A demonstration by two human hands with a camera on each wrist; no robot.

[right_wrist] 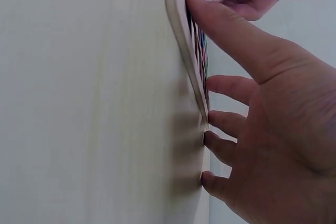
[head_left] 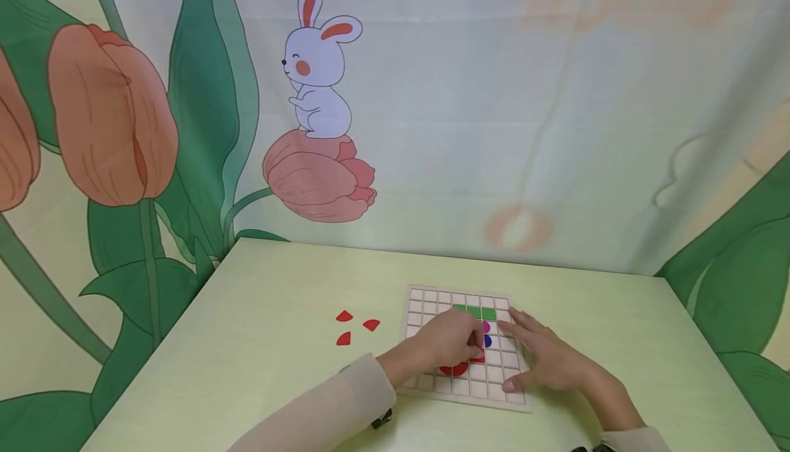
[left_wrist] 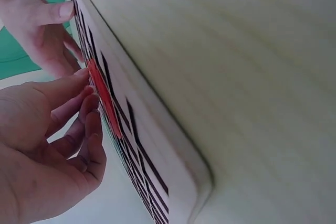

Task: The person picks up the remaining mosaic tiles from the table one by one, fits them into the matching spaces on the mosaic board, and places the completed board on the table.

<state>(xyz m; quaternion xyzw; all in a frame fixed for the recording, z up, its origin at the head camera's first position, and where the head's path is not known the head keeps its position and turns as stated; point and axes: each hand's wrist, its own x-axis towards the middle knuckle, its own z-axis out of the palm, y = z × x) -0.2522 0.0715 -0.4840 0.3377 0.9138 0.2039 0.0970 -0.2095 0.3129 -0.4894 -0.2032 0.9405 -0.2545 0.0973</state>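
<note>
A wooden board [head_left: 509, 402] with a grid of square cells lies on the table. My left hand [head_left: 449, 339] is over its middle, thumb and fingertips pinching a small red piece [head_left: 478, 355] down at the cells; the fingers hide most of it. Just below it, red rounded pieces [head_left: 453, 370] sit in the grid. Green squares [head_left: 488, 313], a magenta dot [head_left: 486, 327] and a blue dot [head_left: 487, 341] are on the board too. My right hand [head_left: 555, 359] rests at the board's right edge, fingers spread and thumb on the lower right cells.
On the table left of the board lie a red quarter-circle piece [head_left: 344, 316], a second red wedge [head_left: 372, 325] and a third red wedge [head_left: 343, 338]. Behind the pale table [head_left: 265, 301] hangs a curtain [head_left: 432, 129] printed with tulips and a rabbit.
</note>
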